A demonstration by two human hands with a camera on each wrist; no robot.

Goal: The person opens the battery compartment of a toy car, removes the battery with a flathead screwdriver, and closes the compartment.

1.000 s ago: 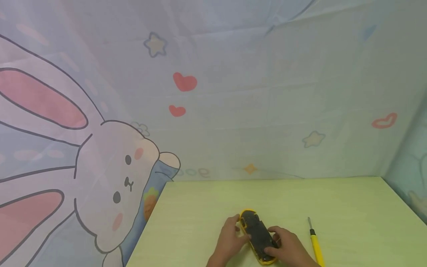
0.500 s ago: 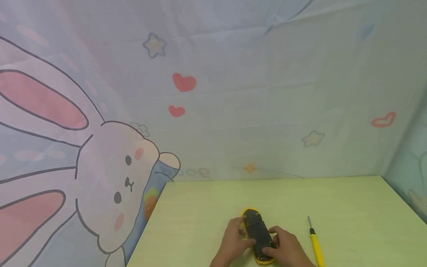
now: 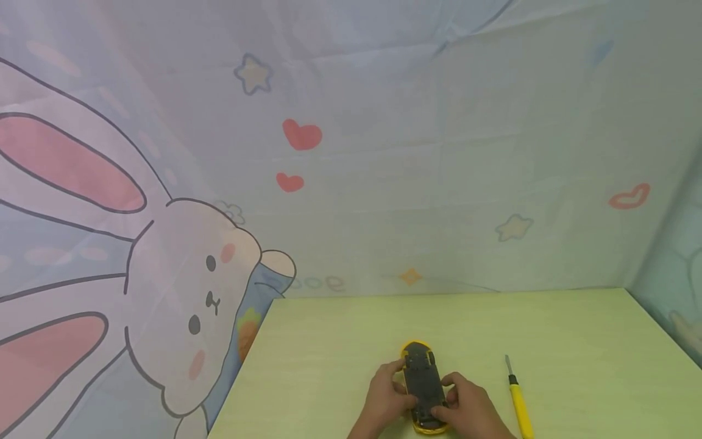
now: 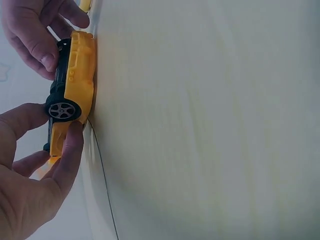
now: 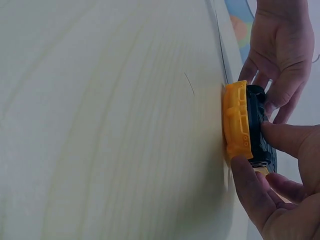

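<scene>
A toy car with a yellow body and black underside lies upside down near the front of the table, its underside facing up. My left hand grips its left side; in the left wrist view thumb and fingers pinch it around a silver-spoked wheel. From the other side my right hand holds the near end, with the thumb on the black underside and a fingertip at the yellow body. The car's roof is hidden beneath it.
To the right of the hands lies a screwdriver with a yellow handle, its tip pointing away. The pale yellow table ends at a cloth backdrop printed with a rabbit, hearts and stars.
The car has turned slightly clockwise, its far end swinging right, so it points more directly away. My left hand has shifted a little to the right with it; the screwdriver has stayed put.
</scene>
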